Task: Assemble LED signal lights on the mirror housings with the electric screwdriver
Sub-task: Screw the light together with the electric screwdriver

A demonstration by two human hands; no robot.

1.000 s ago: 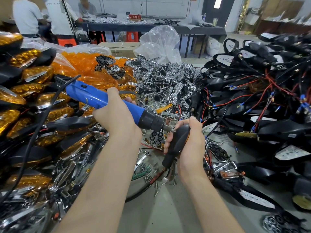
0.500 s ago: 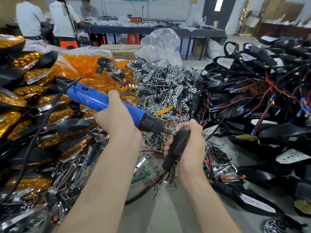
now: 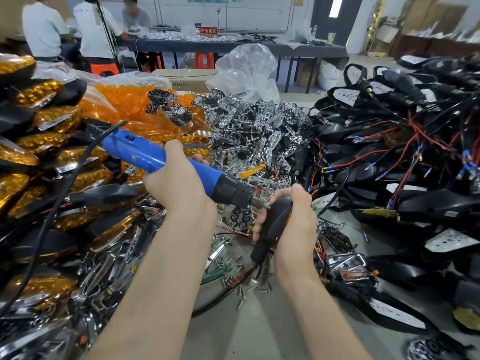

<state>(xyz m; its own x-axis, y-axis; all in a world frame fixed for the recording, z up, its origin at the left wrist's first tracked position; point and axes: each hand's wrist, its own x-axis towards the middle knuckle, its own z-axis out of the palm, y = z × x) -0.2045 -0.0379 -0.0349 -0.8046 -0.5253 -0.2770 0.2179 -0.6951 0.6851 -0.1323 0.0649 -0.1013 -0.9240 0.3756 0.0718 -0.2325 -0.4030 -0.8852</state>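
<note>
Far L: stack of amber lights (image 3: 39, 141) w/ black backs, piled high along the table's L side. A black cable (image 3: 65, 193) runs up across them to the rear of the screwdriver (image 3: 155, 158). L hand (image 3: 179, 193) is wrapped round the blue barrel, fingers curled. The tool tilts down to the R, black nose + bit aimed at the housing (image 3: 272, 224). Bit tip touches the housing's top end, right by the R thumb. R hand (image 3: 296, 224) grips that housing, fingers curled round it w/ tips showing on its L side. The housing is near upright, its narrow stem pointing down toward the table (image 3: 259, 331). Tool + housing are held above the table, mid-frame; hands are near each other, not touching.

Under the hands: loose screws (image 3: 233, 271) scattered among chrome trim bits. Behind the hands, L to R: bag of orange lenses (image 3: 124, 102), a heap of chrome reflectors (image 3: 246, 126), and a clear plastic bag (image 3: 246, 66) behind the heap. R side: housing pile (image 3: 428, 206), black, tangled w/ red + black wires (image 3: 426, 136), some pieces showing white perforated plates. The piles crowd in on L, back + R. Bare table shows only near the front. Bg: people (image 3: 44, 29) at a long dark bench (image 3: 233, 46).
</note>
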